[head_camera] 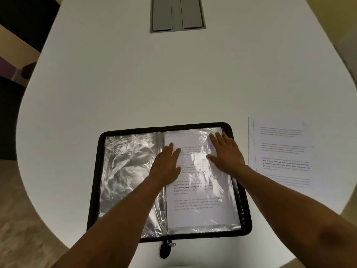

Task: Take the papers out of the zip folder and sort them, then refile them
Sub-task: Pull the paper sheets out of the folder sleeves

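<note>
**Both hands lying flat on the filed page**

I am looking down at my left hand (167,163), which is lying palm-down with its fingers straight and close together, resting on the inner edge of the printed page (201,190) near the folder's spine. My right hand (227,152) is lying flat too, fingers straight and a little spread, pressing on the upper right part of the same page. Neither hand is curling round anything.

The page is sitting under a clear plastic sleeve on the right half of the zip folder (170,180), which is lying open in the lower centre of the frame. Its left half is showing only a crinkled, shiny plastic sleeve (129,171). The black zip edge is running all round, and a zip pull (166,248) is hanging off the near edge.

To the right of the folder, apart from it, loose papers (282,153) are lying flat on the white worktop (173,84). At the top centre of the frame a grey hatch (177,14) is sitting in the worktop.
</note>
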Action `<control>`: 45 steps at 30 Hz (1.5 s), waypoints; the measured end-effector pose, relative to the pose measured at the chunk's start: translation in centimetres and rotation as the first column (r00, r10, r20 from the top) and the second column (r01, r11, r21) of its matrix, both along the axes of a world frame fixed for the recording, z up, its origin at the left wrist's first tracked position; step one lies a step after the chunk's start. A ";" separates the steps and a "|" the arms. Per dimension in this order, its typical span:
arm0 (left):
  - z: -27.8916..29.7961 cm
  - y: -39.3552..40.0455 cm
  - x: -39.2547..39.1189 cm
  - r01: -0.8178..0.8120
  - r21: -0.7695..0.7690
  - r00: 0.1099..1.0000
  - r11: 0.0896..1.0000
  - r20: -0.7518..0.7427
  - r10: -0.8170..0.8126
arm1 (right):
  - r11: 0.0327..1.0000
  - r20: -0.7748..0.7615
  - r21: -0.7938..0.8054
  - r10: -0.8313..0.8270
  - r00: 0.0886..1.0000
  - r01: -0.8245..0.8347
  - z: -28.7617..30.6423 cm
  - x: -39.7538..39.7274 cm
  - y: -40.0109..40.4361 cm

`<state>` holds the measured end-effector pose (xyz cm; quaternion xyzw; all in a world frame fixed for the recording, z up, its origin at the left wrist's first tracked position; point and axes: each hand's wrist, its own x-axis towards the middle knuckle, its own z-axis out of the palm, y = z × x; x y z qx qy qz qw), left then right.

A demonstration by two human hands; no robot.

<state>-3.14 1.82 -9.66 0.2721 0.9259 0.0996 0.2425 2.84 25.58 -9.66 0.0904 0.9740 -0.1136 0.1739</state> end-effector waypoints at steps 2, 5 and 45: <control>-0.3 0.0 -0.6 -0.045 0.013 0.999 0.999 0.010 0.045 | 1.000 0.002 0.007 0.026 1.000 -0.026 -0.2 -0.8 0.1; -0.7 -0.2 -1.3 -0.109 0.063 0.994 0.992 0.030 0.107 | 0.999 -0.107 -0.032 0.011 0.994 -0.015 0.0 -1.4 -0.3; -1.1 4.2 -4.6 0.003 0.202 0.952 0.979 -0.301 0.060 | 0.962 -0.174 0.153 0.253 0.952 -0.228 1.0 -4.2 -1.7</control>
